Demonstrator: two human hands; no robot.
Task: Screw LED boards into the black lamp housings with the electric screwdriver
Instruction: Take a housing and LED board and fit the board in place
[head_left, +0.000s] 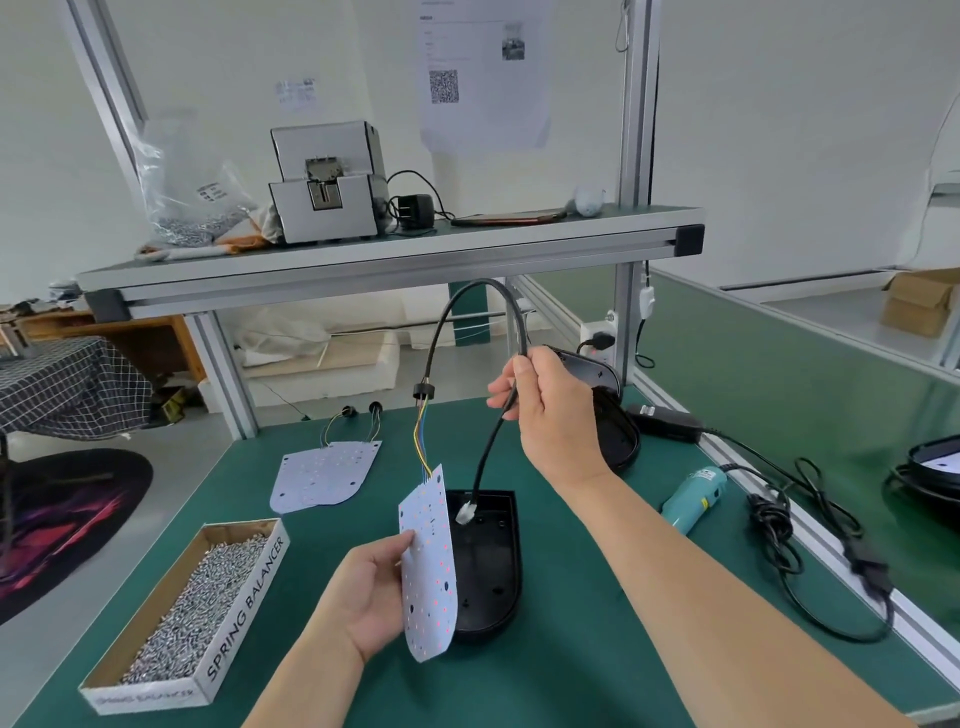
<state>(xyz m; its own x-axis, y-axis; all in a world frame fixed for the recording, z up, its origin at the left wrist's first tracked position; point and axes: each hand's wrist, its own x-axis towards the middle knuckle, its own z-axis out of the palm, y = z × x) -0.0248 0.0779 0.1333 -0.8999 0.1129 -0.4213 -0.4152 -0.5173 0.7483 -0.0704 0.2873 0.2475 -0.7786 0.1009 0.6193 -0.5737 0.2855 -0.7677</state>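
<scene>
While the left hand (366, 597) pinches the LED board (428, 566) upright beside the black housing (488, 561) on the table (571, 649), the right hand (553, 410) grips its cable (467, 296) — raised; the electric screwdriver (693, 499) lies right.

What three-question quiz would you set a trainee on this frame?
1. True or false: the electric screwdriver lies on the mat, in neither hand.
2. What does the left hand hold? A) a screw B) the LED board C) a phone
3. Fill in: the right hand grips the black ____ that loops up above the housing.
Key: 1 true; 2 B; 3 cable.
</scene>
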